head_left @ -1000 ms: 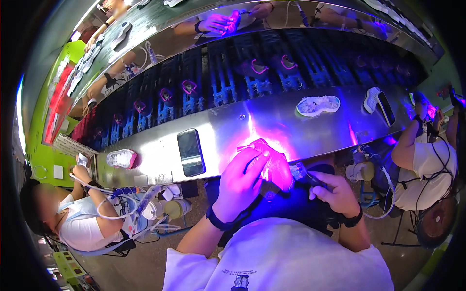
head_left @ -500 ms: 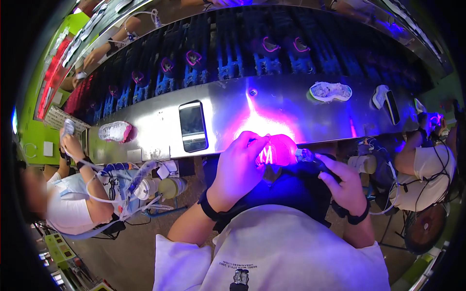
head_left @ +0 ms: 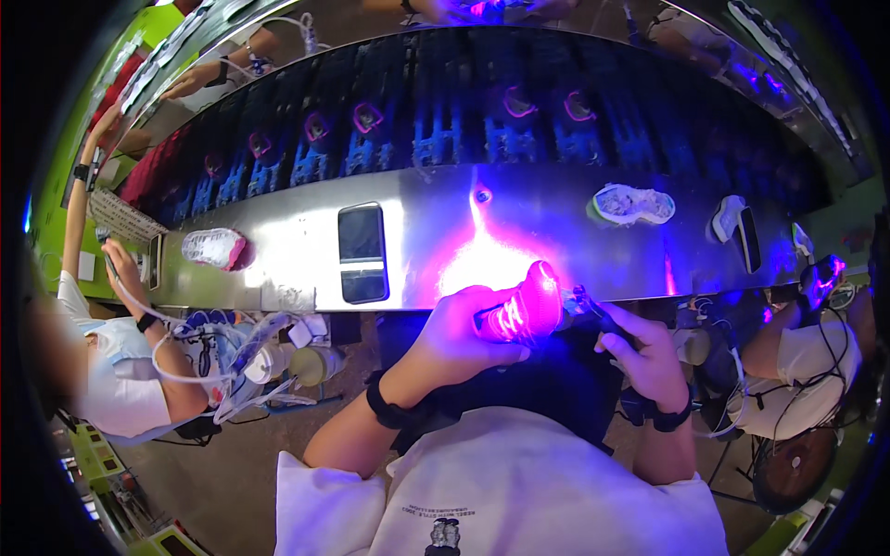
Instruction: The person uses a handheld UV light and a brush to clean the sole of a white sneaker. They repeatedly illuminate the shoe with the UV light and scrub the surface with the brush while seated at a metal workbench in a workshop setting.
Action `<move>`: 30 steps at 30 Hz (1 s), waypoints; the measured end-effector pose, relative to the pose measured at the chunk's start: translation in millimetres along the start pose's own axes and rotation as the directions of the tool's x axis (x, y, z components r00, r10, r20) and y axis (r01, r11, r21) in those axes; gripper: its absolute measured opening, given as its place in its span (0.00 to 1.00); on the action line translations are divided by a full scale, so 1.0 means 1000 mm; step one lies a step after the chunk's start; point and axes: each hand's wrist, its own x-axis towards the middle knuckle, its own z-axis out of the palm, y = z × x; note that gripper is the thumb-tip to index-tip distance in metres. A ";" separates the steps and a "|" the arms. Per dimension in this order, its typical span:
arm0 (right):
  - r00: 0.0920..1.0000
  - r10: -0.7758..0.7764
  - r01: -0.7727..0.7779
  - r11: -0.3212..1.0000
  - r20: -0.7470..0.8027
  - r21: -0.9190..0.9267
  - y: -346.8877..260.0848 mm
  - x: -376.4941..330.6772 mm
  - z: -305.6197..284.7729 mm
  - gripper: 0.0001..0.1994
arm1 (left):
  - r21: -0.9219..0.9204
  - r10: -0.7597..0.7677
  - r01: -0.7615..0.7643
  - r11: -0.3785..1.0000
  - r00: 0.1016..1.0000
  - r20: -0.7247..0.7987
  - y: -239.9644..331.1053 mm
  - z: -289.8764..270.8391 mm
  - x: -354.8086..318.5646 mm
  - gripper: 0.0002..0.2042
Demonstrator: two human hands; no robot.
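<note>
From the head camera, a long shiny metal tabletop [head_left: 445, 232] curves across the room, washed in purple light. The left hand [head_left: 464, 334] has a closed grip around a small shoe [head_left: 524, 310] at the tabletop's near edge. The right hand [head_left: 649, 357] grips a dark tool [head_left: 589, 306] touching the shoe. A phone [head_left: 362, 252] lies flat nearby.

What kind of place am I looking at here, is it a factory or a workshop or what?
Most likely a shoe factory assembly line. A long metal workbench carries shoes such as a white one, seated workers line both sides, and the left hand holds a shoe under violet light while the right hand works on it with a tool.
</note>
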 end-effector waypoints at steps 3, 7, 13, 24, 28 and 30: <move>0.996 -0.025 0.024 1.000 -0.082 -0.012 0.007 0.011 -0.014 0.22 | -0.191 -0.155 0.167 0.967 0.985 0.074 0.017 0.009 0.011 0.25; 0.996 -0.048 0.048 0.999 -0.069 0.001 0.011 0.018 -0.024 0.22 | -0.226 -0.274 0.314 0.922 0.942 0.191 0.013 0.017 0.023 0.27; 1.000 -0.020 0.019 1.000 0.017 0.024 0.015 0.027 -0.032 0.21 | -0.495 -0.369 0.446 0.745 0.895 0.251 0.021 0.018 0.027 0.18; 1.000 -0.018 0.017 0.998 -0.009 -0.062 0.023 0.007 0.002 0.24 | -0.517 -0.421 0.453 0.726 0.888 0.186 0.003 0.023 0.007 0.12; 0.993 0.081 -0.076 0.995 0.087 -0.057 0.007 -0.014 -0.003 0.24 | -0.596 -0.414 0.433 0.677 0.893 0.179 0.004 0.019 -0.004 0.12; 0.995 0.055 -0.051 0.998 0.086 -0.047 0.008 -0.018 -0.007 0.23 | -0.614 -0.355 0.359 0.703 0.925 0.135 0.004 0.028 -0.006 0.13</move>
